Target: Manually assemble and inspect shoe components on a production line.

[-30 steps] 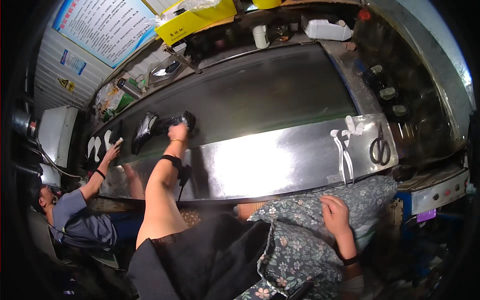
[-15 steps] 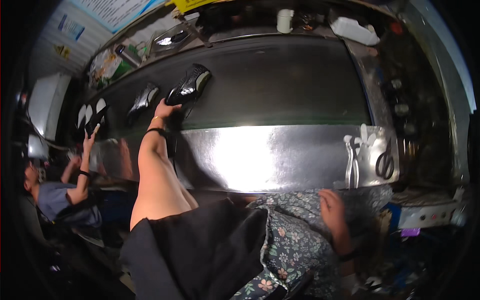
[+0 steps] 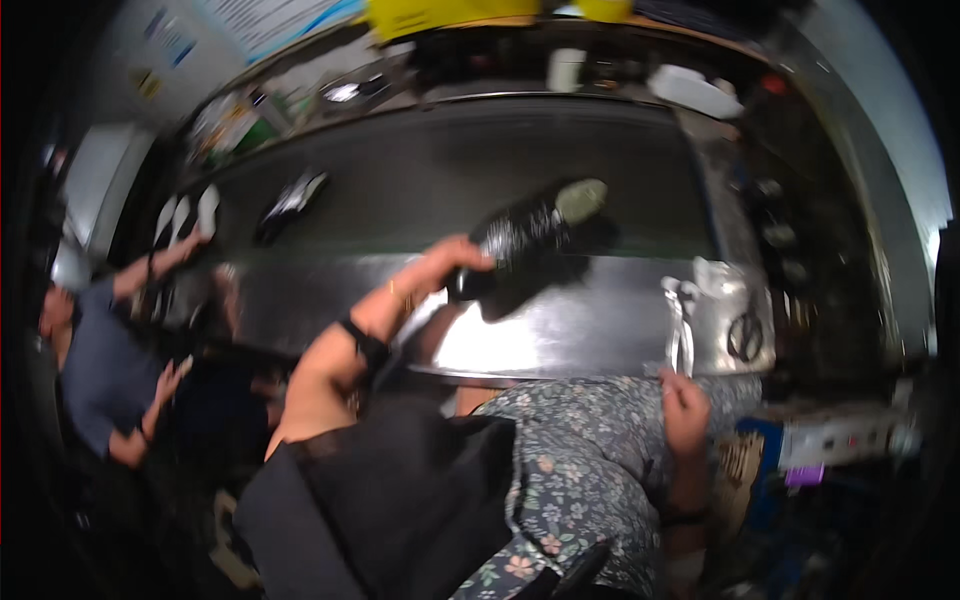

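My left hand (image 3: 462, 262) grips a glossy black shoe (image 3: 520, 238) by one end. It is raised over the near edge of the black belt surface, with its pale sole end pointing to the far right. My right hand (image 3: 685, 412) is by the front edge of the metal ledge, its fingers curled; whether anything is between them is hidden. Just beyond those fingertips lie metal pliers (image 3: 679, 335). Black-handled scissors (image 3: 744, 338) lie to their right. A second black shoe (image 3: 292, 205) rests on the belt further left.
A co-worker (image 3: 125, 350) sits at the left, one hand at several pale-soled shoes (image 3: 183, 218). The shiny metal ledge (image 3: 590, 335) runs along the belt (image 3: 400, 150). Beyond it stand a white cup (image 3: 566, 70) and a white plastic container (image 3: 695, 90). A control box (image 3: 850, 440) is at right.
My left hand has lifted the black shoe off the belt and brought it right and nearer. My right hand's fingers have curled by the pliers. The co-worker's arms have moved.
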{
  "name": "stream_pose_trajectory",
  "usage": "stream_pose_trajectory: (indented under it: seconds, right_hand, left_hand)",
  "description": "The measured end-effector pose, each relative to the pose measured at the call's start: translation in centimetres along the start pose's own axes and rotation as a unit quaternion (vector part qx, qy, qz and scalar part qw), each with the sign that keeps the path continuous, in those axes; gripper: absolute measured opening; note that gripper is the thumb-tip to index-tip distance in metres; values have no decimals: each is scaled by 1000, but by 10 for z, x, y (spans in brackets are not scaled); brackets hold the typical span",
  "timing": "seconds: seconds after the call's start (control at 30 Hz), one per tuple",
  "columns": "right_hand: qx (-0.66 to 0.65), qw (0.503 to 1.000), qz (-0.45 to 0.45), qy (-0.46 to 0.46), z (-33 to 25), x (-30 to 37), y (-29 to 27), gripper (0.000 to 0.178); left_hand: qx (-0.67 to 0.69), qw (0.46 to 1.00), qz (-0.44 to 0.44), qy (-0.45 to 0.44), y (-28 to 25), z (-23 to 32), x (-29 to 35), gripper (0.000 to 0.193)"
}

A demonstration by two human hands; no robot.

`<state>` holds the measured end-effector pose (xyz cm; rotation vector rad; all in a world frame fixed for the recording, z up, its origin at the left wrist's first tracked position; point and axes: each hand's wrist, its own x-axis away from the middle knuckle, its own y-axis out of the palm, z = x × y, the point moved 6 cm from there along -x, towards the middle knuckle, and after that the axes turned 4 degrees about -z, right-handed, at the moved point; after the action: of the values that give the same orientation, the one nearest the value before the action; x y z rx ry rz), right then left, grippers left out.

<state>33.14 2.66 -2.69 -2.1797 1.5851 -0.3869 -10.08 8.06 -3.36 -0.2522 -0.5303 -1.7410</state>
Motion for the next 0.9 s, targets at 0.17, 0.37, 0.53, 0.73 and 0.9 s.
stream_pose_trajectory:
  seconds: [0.17, 0.37, 0.53, 0.73, 0.9]
  right_hand:
    - [-82, 943, 250, -202, -68, 36, -115, 77]
    - [346, 834, 400, -161, -148, 164, -141, 65]
    - [340, 884, 317, -56, -107, 163, -100, 53]
    - [225, 937, 267, 6, -81, 175, -123, 54]
    - [248, 920, 297, 63, -68, 157, -128, 47]
  left_hand:
    - [382, 789, -441, -192, 264, -39, 5, 57]
    - [38, 911, -411, -27, 413, -17, -31, 70]
    - [-140, 845, -515, -37, 501, -38, -15, 45]
    - [-105, 865, -482, -95, 516, -57, -21, 43]
    - [73, 908, -399, -109, 507, -62, -36, 41]
